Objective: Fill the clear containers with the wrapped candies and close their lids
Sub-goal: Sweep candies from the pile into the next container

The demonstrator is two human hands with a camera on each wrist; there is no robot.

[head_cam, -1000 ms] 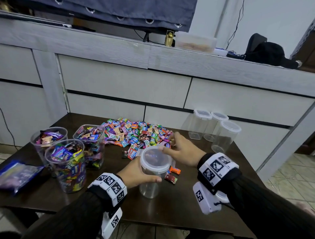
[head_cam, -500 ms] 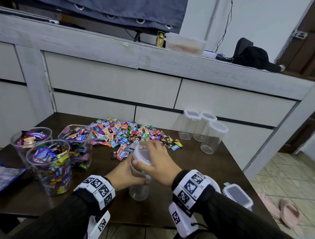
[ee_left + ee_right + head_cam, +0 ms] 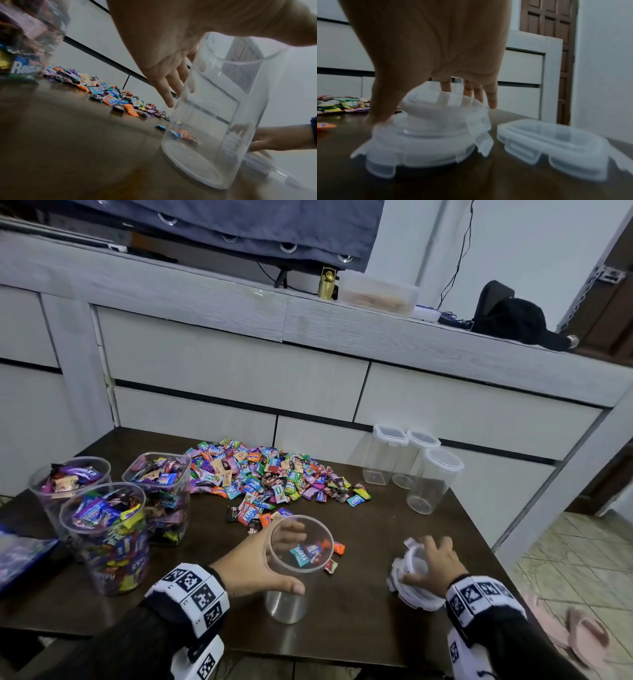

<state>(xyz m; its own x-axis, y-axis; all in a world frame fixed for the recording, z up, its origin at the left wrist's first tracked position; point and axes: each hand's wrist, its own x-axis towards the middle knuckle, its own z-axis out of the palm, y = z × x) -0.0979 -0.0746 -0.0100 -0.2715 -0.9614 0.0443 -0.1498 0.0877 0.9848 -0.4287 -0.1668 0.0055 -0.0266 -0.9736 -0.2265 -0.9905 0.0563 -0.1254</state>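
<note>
Half a second ago the right hand [image 3: 432, 568] sat on top of the round clear empty container [image 3: 297, 566] at its lid; now it is off to the right, and the container's mouth is open.

That right hand's fingers [image 3: 491, 97] are spread and loosely bent over a round translucent lid [image 3: 436, 115], thumb on one edge and fingertips at the far edge. This lid sits tilted on a second round translucent lid with clip tabs [image 3: 412, 150], which lies flat on the dark wooden counter [image 3: 359, 611]. Just to the right, apart from the stack, lies a rectangular translucent lid [image 3: 556, 143].

The left hand [image 3: 250, 563] grasps the empty container near its rim, thumb on the near wall and fingers [image 3: 164, 86] curved round the far wall. The container stands upright on the counter, long axis vertical, mouth up. A few loose wrapped sweets [image 3: 334, 547] lie just behind it and show through its wall.

Further left stand three clear containers filled with wrapped candies [image 3: 106, 535], without lids. Beyond the hands spreads the colourful pile of wrapped candies [image 3: 270, 474]. At the far right of the counter stand three empty clear containers with lids on [image 3: 414, 467], upright and close together. Behind them runs a pale grey cabinet with drawers [image 3: 239, 378].
</note>
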